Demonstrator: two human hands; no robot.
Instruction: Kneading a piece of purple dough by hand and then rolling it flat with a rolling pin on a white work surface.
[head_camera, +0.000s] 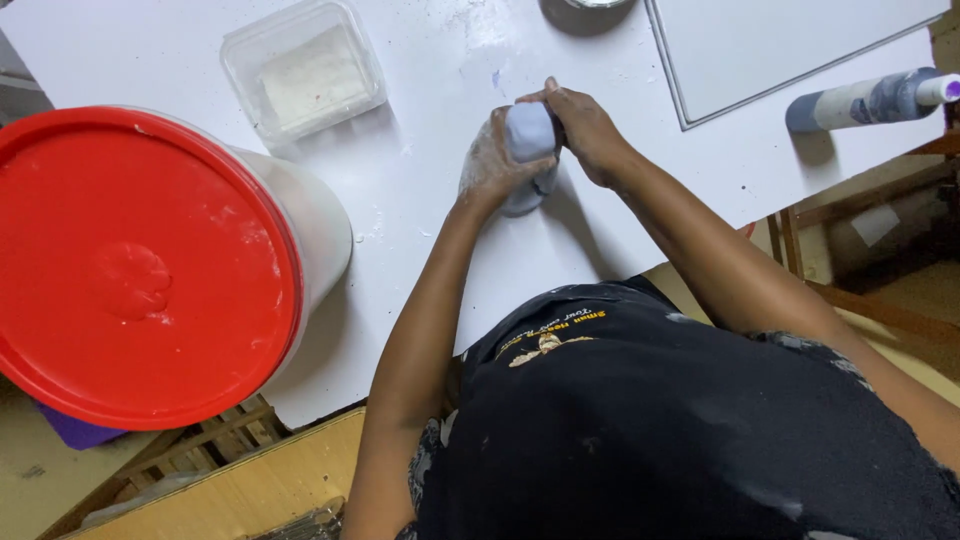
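Clay fills our grip in the head view: a pale blue-grey lump (530, 135) stands on the white table (420, 180), left hand (490, 160) and right hand (585, 130) closed around it from both sides, steadying it. A red-lidded bucket (140, 260) sits far left of our left hand.

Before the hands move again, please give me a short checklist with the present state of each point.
1. Left hand grips the grey-blue lump: ok.
2. Right hand also on the lump: ok.
3. Lump rests on the white table: ok.
4. Red-lidded bucket apart from the hands: ok.
5. Clear plastic tub upright, open: ok.
6. Bottle lies on its side; cap sealed: cannot tell.
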